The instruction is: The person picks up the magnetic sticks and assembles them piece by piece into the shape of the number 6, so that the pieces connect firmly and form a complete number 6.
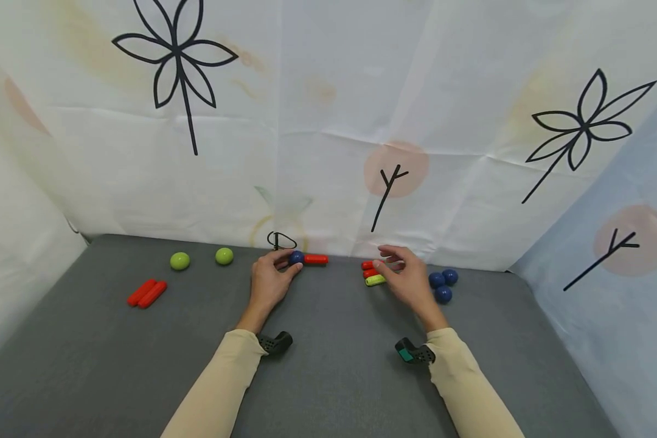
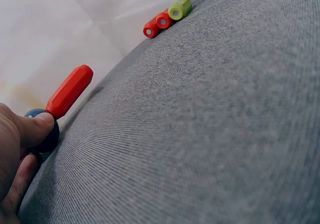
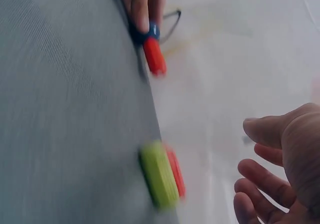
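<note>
My left hand (image 1: 270,281) pinches a dark blue ball (image 1: 296,258) between thumb and fingers near the back of the grey table. A red stick (image 1: 316,260) joins the ball's right side and points to the right; in the left wrist view the red stick (image 2: 70,92) meets the blue ball (image 2: 46,136) end-on. My right hand (image 1: 407,281) hovers with spread, slightly bent fingers beside two red sticks (image 1: 370,274) and a yellow-green stick (image 1: 375,280). In the right wrist view nothing lies between the right hand's (image 3: 275,169) thumb and fingers.
Three blue balls (image 1: 443,294) cluster right of my right hand. At the left are two green balls (image 1: 179,261) and a pair of red sticks (image 1: 152,294). A white printed cloth (image 1: 328,121) stands behind the grey table (image 1: 339,377).
</note>
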Tool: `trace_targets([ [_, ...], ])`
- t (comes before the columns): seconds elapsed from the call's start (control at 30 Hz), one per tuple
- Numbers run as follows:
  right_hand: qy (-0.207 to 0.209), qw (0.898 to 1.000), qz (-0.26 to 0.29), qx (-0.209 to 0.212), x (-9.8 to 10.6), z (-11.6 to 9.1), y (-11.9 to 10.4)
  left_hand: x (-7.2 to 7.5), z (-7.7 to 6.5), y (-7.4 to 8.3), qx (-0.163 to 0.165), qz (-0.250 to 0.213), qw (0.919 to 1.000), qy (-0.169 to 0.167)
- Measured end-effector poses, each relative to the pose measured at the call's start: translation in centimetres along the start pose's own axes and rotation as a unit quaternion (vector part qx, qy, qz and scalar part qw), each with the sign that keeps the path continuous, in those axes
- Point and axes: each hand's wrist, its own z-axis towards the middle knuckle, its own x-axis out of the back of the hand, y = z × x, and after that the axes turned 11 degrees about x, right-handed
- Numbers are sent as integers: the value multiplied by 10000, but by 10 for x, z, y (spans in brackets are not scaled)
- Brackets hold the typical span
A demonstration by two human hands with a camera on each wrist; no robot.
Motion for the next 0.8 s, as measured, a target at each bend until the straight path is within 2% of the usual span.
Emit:
trace_targets([
  [0.2,469,9941,-967,113,48,-31,22,0,0,1,-6,-23,10000,22],
  [0.37,781,9881,-1270,-379,74,-56,35,0,0,1,8,-56,10000,14],
  [0.6,922,9814,-1268,-1107,86,-83,52,1,-1,1,1,-53,10000,16],
  [0.8,659,9822,-1247,-1244,87,-92,62,0,0,0,-62,-46,10000,42],
])
